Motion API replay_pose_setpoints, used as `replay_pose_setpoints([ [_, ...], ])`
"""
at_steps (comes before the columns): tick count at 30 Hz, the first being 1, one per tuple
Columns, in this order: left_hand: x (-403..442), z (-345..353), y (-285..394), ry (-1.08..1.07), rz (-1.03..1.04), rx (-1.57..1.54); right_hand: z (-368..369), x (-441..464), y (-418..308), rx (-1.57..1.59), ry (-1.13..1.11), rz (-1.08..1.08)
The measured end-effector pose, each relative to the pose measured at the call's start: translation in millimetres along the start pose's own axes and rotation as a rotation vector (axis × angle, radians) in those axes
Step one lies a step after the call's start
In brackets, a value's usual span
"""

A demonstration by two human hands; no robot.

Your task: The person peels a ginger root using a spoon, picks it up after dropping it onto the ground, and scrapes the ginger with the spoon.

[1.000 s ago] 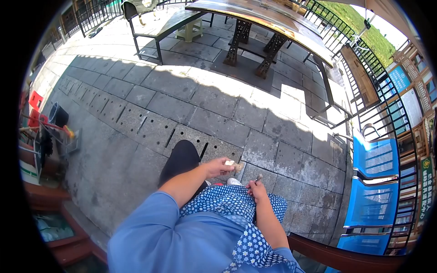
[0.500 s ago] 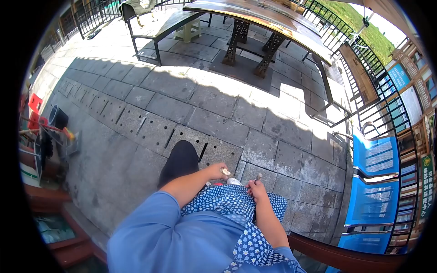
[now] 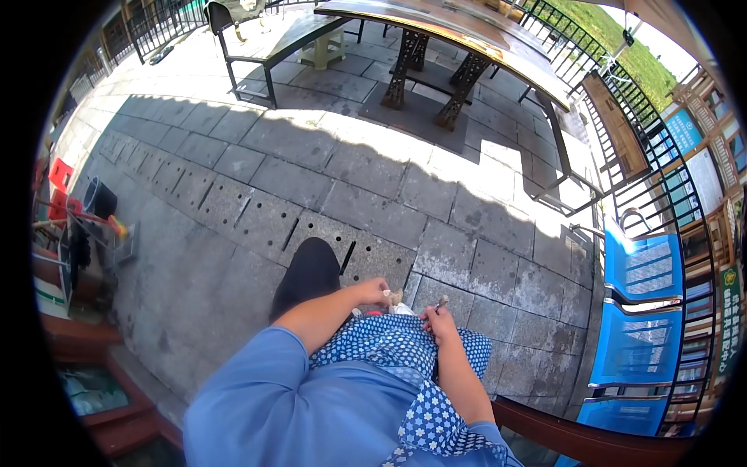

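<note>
1. Left hand (image 3: 372, 291): grip clamped on a pale lump (image 3: 396, 297), which lies on the side toward the right hand (image 3: 440, 324);
2. right grip: closed around a slim object (image 3: 443, 301); long axis forward, apart from the lump.

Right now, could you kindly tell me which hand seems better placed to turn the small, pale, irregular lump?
Probably the left hand: it holds the small, pale, irregular lump, while the right hand sits apart from it, gripping a small, slim, greyish item.
</note>
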State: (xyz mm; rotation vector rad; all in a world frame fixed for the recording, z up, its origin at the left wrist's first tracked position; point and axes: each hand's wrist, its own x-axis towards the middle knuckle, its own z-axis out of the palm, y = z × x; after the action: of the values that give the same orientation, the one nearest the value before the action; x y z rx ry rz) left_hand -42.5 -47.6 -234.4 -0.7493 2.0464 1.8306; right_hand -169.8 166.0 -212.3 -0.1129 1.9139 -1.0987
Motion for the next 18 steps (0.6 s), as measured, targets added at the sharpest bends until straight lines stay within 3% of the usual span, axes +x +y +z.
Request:
replay_pose_setpoints([
  [7, 12, -8, -3, -0.017, -0.155, -0.529, 0, -2, -2, 0.02, 0.005, 0.008],
  [18, -11, -10, 20, -0.056, -0.109, -0.762, 1, -3, -2, 0.051, 0.0, 0.008],
])
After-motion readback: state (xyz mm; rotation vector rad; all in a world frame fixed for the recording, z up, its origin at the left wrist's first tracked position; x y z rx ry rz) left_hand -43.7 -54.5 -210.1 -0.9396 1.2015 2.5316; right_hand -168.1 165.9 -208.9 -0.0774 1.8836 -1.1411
